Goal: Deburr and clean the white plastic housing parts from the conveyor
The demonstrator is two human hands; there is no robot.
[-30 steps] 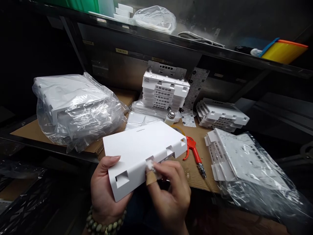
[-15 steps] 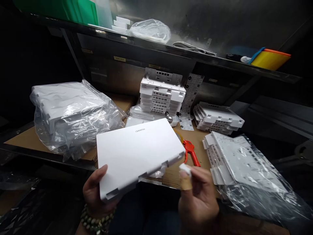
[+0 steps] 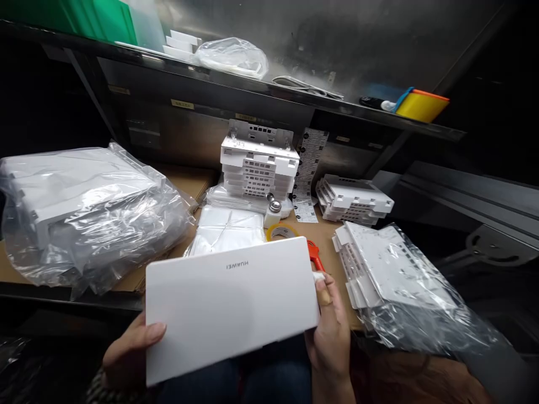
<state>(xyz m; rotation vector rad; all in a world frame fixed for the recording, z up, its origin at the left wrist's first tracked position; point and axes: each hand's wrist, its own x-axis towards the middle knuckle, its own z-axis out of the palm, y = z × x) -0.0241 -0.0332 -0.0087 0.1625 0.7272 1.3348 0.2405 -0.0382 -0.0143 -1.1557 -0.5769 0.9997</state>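
A flat white plastic cover (image 3: 229, 306) with a small printed logo faces me, held level above my lap. My left hand (image 3: 130, 353) grips its lower left corner, thumb on top. My right hand (image 3: 330, 331) holds the cover's right edge, and between its fingertips sits a small white wad (image 3: 319, 276). A tan bandage wraps one finger of that hand.
A bagged heap of white covers (image 3: 84, 207) lies left on the cardboard-topped bench (image 3: 191, 179). Stacks of white vented parts (image 3: 257, 165) (image 3: 353, 199) stand behind, and a bagged stack (image 3: 396, 280) lies right. A red air gun (image 3: 314, 255), tape roll (image 3: 281, 230), small bottle (image 3: 273, 212) and flat bags (image 3: 229, 233) sit mid-bench. A shelf (image 3: 252, 84) runs above.
The cover has tilted from edge-on to flat, with its top toward me. My right hand left the notched edge, swung out with the wad, then came back to the cover's right side.
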